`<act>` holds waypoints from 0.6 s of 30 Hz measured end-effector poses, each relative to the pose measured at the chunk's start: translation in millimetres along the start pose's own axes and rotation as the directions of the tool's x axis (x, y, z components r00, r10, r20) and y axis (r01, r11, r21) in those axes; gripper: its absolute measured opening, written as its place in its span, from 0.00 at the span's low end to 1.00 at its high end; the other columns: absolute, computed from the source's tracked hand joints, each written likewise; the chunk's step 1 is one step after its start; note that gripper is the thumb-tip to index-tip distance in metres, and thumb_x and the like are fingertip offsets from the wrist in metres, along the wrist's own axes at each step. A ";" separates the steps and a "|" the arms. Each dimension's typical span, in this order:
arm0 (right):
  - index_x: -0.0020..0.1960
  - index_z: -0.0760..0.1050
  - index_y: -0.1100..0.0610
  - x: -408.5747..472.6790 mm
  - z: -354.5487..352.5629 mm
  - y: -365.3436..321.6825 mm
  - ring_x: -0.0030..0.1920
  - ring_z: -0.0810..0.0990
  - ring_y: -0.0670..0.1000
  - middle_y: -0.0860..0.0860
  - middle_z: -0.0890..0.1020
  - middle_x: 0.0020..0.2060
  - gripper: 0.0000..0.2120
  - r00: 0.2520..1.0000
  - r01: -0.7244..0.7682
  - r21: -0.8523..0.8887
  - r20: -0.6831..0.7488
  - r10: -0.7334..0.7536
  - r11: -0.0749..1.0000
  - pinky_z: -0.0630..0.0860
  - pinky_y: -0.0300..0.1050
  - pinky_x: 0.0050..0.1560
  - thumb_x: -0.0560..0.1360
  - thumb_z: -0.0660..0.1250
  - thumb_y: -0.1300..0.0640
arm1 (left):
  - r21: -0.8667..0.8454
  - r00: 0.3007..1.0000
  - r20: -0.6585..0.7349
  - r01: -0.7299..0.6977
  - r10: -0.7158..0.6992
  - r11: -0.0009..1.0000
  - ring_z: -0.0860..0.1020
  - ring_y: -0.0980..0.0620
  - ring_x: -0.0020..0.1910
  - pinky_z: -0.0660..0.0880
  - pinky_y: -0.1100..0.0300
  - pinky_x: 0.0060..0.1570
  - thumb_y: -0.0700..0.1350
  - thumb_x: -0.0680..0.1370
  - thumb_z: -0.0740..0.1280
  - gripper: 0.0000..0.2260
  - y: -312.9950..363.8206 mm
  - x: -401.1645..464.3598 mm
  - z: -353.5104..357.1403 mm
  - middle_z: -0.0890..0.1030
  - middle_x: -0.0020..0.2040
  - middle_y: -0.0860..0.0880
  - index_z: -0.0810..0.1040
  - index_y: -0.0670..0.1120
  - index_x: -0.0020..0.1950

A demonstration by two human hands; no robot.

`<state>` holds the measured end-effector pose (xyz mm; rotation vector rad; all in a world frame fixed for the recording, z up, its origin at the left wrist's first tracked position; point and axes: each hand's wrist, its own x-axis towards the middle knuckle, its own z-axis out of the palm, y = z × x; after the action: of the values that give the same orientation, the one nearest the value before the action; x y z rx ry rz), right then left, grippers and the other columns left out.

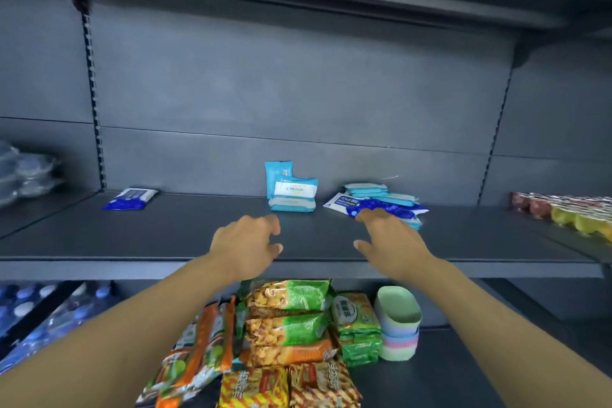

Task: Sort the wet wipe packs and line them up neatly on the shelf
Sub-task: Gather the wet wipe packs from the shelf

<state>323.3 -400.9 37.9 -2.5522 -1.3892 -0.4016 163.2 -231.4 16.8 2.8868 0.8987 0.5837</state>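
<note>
A dark grey metal shop shelf with a plain back panel runs across the view, mostly bare.

At the far left of its surface one dark blue wet wipe pack lies flat, alone and well apart from the rest.

Near the middle stand the light blue packs: three as far as I can tell, one upright against the back panel, one leaning in front of it, one flat beneath.

The left hand hovers just in front of them, fingers loosely curled and holding nothing.

The right hand reaches with fingers spread and relaxed, its fingertips at the edge of the mixed heap.

In that heap a blue-and-white pack lies on top and several pale teal ones are stacked behind; the exact count is unclear, perhaps five or six.

These packs look light, soft and squashy, with slick film wrappers. They should be pinched across the short sides or lifted flat from beneath. A stack would likely slide apart if grabbed from the top.

Below, snack bags and stacked pastel bowls fill the lower shelf.
</note>
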 end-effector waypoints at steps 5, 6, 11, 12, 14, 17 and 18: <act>0.68 0.66 0.55 39.5 14.7 9.7 0.59 0.75 0.57 0.54 0.73 0.62 0.21 1.000 0.024 0.014 -0.003 -0.024 1.000 0.74 0.50 0.53 0.78 0.63 0.49 | 0.032 1.000 0.000 -0.002 0.002 1.000 0.77 0.48 0.55 0.76 0.51 0.53 0.54 0.79 0.61 0.14 -2.2 39.8 9.4 0.79 0.57 0.51 0.70 0.53 0.63; 0.68 0.66 0.55 47.2 17.2 9.5 0.59 0.75 0.57 0.53 0.72 0.62 0.21 1.000 0.024 0.012 -0.004 -0.024 1.000 0.74 0.50 0.53 0.78 0.63 0.49 | 0.041 1.000 0.001 -0.009 0.009 0.999 0.77 0.49 0.54 0.76 0.51 0.53 0.54 0.79 0.61 0.14 -4.5 48.1 10.2 0.78 0.58 0.50 0.69 0.53 0.63; 0.69 0.64 0.54 85.5 33.6 1.6 0.59 0.75 0.55 0.52 0.72 0.64 0.21 1.000 0.019 0.007 -0.014 -0.019 1.000 0.73 0.49 0.53 0.78 0.62 0.49 | 0.072 0.999 -0.019 -0.047 0.049 0.996 0.77 0.50 0.55 0.78 0.52 0.52 0.53 0.79 0.61 0.15 -24.2 90.4 18.3 0.76 0.63 0.51 0.68 0.52 0.65; 0.69 0.64 0.53 93.4 37.7 -0.7 0.60 0.75 0.55 0.53 0.72 0.65 0.22 1.000 0.015 0.007 -0.013 -0.015 1.000 0.74 0.50 0.54 0.78 0.62 0.49 | 0.072 0.998 -0.021 -0.055 0.057 0.996 0.77 0.50 0.56 0.78 0.53 0.51 0.52 0.79 0.61 0.15 -29.5 99.0 21.5 0.75 0.63 0.51 0.68 0.52 0.65; 0.70 0.63 0.53 109.5 45.3 -6.1 0.62 0.74 0.55 0.52 0.71 0.66 0.23 1.000 0.000 0.011 -0.003 0.000 1.000 0.74 0.50 0.55 0.78 0.63 0.49 | 0.077 0.997 -0.012 -0.071 0.072 0.994 0.77 0.50 0.57 0.78 0.54 0.50 0.52 0.79 0.61 0.16 -40.4 116.3 27.7 0.75 0.64 0.51 0.67 0.51 0.66; 0.69 0.63 0.53 135.4 56.2 -15.0 0.62 0.73 0.56 0.52 0.70 0.65 0.22 1.000 -0.007 0.002 0.005 0.007 1.000 0.72 0.51 0.56 0.78 0.63 0.50 | 0.066 0.995 -0.020 -0.097 0.098 0.993 0.76 0.49 0.58 0.77 0.54 0.50 0.52 0.78 0.62 0.17 -57.7 143.1 37.8 0.74 0.64 0.51 0.67 0.51 0.66; 0.69 0.63 0.53 144.3 60.2 -18.1 0.62 0.73 0.56 0.52 0.70 0.65 0.22 1.000 -0.006 -0.002 0.002 0.006 1.000 0.72 0.50 0.55 0.78 0.63 0.50 | 0.067 0.994 -0.020 -0.105 0.106 0.992 0.76 0.49 0.57 0.77 0.54 0.50 0.52 0.78 0.62 0.18 -63.1 151.2 40.7 0.74 0.64 0.51 0.66 0.51 0.67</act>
<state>391.2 -259.1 30.3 -2.5581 -1.3824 -0.3995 259.3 -92.5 19.4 3.0081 0.7864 0.6087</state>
